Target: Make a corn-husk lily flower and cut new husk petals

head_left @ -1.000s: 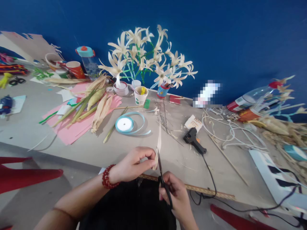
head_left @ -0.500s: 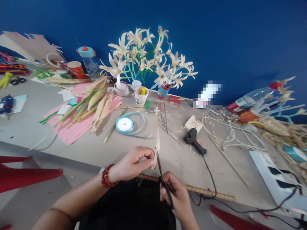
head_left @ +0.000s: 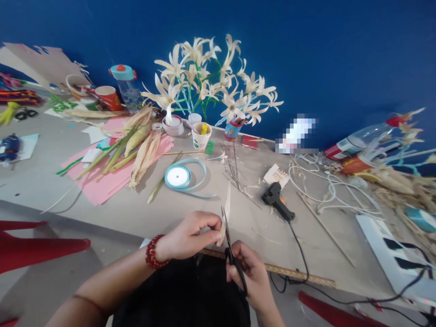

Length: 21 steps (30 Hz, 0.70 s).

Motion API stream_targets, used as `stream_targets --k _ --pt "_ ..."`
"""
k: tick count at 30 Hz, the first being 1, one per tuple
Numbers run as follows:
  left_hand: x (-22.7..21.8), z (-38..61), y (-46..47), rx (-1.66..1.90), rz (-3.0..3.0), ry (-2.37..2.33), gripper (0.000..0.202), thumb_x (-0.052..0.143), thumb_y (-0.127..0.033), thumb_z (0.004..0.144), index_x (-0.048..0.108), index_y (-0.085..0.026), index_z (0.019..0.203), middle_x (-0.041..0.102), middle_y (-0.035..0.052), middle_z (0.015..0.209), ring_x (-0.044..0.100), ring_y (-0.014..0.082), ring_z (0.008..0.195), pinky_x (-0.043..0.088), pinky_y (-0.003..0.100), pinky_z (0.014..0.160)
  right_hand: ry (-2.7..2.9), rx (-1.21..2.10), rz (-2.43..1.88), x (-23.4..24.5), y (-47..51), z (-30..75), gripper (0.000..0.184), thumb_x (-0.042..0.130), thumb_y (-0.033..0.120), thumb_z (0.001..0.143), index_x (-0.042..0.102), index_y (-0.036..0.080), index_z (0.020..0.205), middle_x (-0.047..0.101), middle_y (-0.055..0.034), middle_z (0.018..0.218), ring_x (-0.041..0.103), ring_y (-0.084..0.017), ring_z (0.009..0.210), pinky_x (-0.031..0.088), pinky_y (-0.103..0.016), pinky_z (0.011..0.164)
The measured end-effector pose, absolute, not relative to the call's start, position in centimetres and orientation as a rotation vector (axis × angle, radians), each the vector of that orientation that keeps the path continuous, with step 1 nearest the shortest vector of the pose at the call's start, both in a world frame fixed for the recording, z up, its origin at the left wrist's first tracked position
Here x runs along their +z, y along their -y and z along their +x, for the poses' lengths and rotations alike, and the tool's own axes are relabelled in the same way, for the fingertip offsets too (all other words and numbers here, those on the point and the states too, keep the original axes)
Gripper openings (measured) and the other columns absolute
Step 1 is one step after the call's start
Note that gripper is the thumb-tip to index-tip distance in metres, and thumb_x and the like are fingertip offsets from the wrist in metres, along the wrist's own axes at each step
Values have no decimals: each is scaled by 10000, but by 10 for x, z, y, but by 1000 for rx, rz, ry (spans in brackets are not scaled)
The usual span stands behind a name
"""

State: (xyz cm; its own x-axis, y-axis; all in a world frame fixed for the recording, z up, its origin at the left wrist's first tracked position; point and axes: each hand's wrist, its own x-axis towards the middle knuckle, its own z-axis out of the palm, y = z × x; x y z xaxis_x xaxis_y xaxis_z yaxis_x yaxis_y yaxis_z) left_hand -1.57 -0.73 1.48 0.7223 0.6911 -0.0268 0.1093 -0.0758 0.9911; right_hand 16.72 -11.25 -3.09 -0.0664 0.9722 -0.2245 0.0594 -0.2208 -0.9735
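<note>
Between thumb and fingers, my left hand (head_left: 197, 234) pinches a narrow, pale piece of corn husk (head_left: 227, 204) that tapers to a point away from me. My right hand (head_left: 250, 272) grips black-handled scissors (head_left: 229, 236) through the loops. Their blades point forward along the right side of the husk, tips slightly apart; whether they touch it I cannot tell. Beyond my hands lies a roll of light blue ribbon (head_left: 177, 176) with a loose end. To the right rests a black glue gun (head_left: 277, 202). Husk flowers (head_left: 195, 68) on green and blue stems stand in cups at the back.
Pink paper (head_left: 98, 190) with dried husks (head_left: 145, 159) covers the left part of the table. A power strip (head_left: 378, 245), white cables (head_left: 327, 181) and a clear bottle (head_left: 357, 141) lie on the right. Thin wires (head_left: 233, 168) and a stick (head_left: 327, 231) lie nearer the middle.
My left hand and the husk piece have shifted slightly right and toward me. The scissors' blades now sit beside the husk with a small gap at their tips.
</note>
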Motion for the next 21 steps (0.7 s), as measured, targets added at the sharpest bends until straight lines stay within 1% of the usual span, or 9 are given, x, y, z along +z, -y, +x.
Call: stream_targets --k 3,7,12,17,21 --pt "15 -16 6 540 1588 -657 232 510 -251 908 553 -158 700 637 24 757 552 141 720 412 247 691 1196 1396 -1375 -33 113 169 459 678 613 769 469 211 695 508 44 521 431 -96 439 306 -214 457" --pt "15 -16 5 537 1587 -644 238 502 -254 915 574 -153 713 643 28 765 563 141 727 420 245 705 1166 1411 -1351 -40 113 171 438 677 582 786 458 214 691 507 51 518 444 -92 421 319 -209 449" --pt "13 -17 2 538 1565 -636 236 496 -237 910 564 -153 700 639 27 765 565 140 728 426 245 715 1140 1401 -1386 -43 110 170 456 658 611 791 460 214 686 488 60 500 446 -87 407 321 -204 439" --pt "6 -17 -5 524 1546 -644 248 491 -251 903 524 -162 673 637 26 743 551 135 702 421 243 689 1111 1393 -1458 -42 105 172 467 658 619 796 458 214 680 481 63 460 422 -82 403 324 -203 436" --pt "4 -18 -10 470 1609 -622 252 490 -246 902 523 -161 667 639 22 741 555 129 704 419 234 694 1034 1384 -1507 -38 100 176 426 648 589 828 472 219 712 533 41 488 395 -81 388 278 -195 373"
